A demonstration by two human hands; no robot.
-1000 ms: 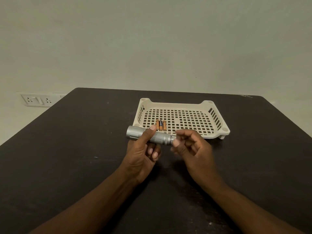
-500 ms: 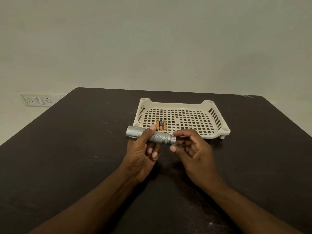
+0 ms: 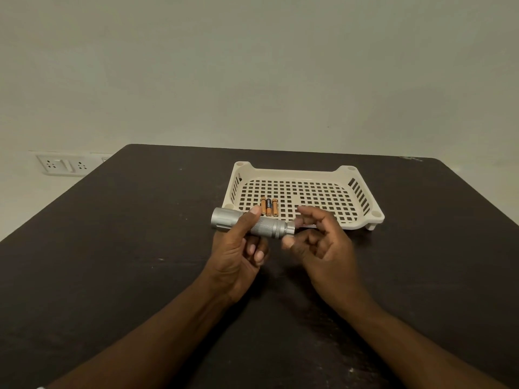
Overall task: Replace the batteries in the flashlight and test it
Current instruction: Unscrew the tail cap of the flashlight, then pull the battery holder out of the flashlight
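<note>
A silver flashlight (image 3: 265, 227) lies level above the table, head pointing left, with my left hand (image 3: 236, 254) shut around its middle and the thumb on top. My right hand (image 3: 325, 248) is at the flashlight's tail cap (image 3: 290, 228). Its fingers are spread, the thumb just under the cap and the index finger lifted above it, gripping nothing. Three small batteries (image 3: 269, 206), two orange and one black, lie side by side in the front left corner of a cream slotted tray (image 3: 295, 173), just behind the flashlight.
The dark table (image 3: 112, 248) stretches wide on both sides of my arms. The tray stands at the centre back, a little right. A white wall socket (image 3: 60, 165) sits on the wall past the table's left back corner.
My right hand's fingers were pinched on the tail cap half a second ago and have now spread apart around it. The left hand and flashlight have barely moved.
</note>
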